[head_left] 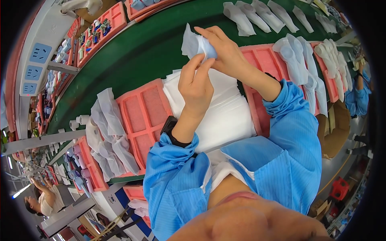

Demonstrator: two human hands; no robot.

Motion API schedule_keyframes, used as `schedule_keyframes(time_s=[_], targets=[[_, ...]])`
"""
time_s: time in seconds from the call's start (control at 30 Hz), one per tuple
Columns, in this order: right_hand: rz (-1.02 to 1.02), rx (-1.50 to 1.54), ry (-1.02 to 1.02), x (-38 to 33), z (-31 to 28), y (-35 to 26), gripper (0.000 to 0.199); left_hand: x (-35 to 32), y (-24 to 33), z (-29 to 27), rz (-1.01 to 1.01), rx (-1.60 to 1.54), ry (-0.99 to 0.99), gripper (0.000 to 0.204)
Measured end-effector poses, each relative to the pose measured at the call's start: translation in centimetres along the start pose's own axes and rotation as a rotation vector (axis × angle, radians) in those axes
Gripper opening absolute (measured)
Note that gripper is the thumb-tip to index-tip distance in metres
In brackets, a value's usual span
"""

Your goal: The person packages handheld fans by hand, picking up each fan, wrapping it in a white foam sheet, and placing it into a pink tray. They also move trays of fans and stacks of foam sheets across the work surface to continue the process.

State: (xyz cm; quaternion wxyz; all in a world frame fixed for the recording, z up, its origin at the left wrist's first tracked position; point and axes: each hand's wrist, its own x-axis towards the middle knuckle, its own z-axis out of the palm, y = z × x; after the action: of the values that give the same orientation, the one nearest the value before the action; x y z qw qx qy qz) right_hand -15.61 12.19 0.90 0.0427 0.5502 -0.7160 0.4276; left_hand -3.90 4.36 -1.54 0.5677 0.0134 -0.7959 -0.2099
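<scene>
Risk of slippage: small pale-blue part [209,50] only half inside thin white foam pouch [192,42], held above green conveyor belt [152,48] at 12 o'clock from stack of white foam sheets [225,112]. Pouch mouth soft and limp; likely to fold shut or tear if pushed off-centre. Any loosening of pinch, and part probably drops onto stack or belt (possibly rolls toward pink foam tray [142,116] at 9 o'clock).

Secondary hazard: sleeve cuff brushing wrapped items [299,60] on second pink tray [261,60] at 3 o'clock; displacement possible through sideways elbow travel.

Grip state:
- Left hand [197,86]: raised, palm turned away from camera, thumb and forefinger pinched on lower edge of pouch. Remaining fingers curled loosely.
- Right hand [225,50]: arched over from 2 o'clock, fingers closed round part and upper pouch. Wrist bent sharply down.

Pose notes: both forearms in blue sleeves, entering from lower edge, converging at centre. Black wrist device [171,130] on left wrist. Exact contact between fingertips and part hidden by foam; cannot tell depth of insertion.

Surroundings: further wrapped pieces [110,140] on tray at 8 o'clock, row of filled pouches [261,16] on belt at 1 o'clock.
</scene>
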Motion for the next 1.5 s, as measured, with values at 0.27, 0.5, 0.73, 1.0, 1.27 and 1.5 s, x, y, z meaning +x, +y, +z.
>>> schedule_keyframes(time_s=[0.27,0.5,0.73,1.0,1.27,1.5], targets=[[0.046,0.125,0.219,-2.1,-0.7,-0.7,0.058,1.9,2.9,-1.1,-0.278,-0.133,-0.152,0.056],[0.141,0.212,0.185,-6.4,-4.1,-5.0,0.054,1.9,7.3,-2.1,-0.075,0.171,-0.29,0.062],[0.148,0.424,0.107,-13.8,-7.6,-8.1,0.061,0.8,10.1,-4.4,-0.297,-0.353,-0.307,0.056],[0.085,0.211,0.159,-19.4,-6.7,-6.1,0.07,-1.7,12.1,-5.6,-0.275,-0.776,-0.758,0.054],[0.402,-0.182,0.203,-20.0,-5.6,-6.4,0.053,-4.7,13.7,-5.4,-0.67,-0.61,-0.288,0.046],[0.36,-0.371,0.407,-18.6,-4.7,-8.4,0.047,-4.9,14.7,-3.1,-0.273,-0.284,-0.174,0.028]])
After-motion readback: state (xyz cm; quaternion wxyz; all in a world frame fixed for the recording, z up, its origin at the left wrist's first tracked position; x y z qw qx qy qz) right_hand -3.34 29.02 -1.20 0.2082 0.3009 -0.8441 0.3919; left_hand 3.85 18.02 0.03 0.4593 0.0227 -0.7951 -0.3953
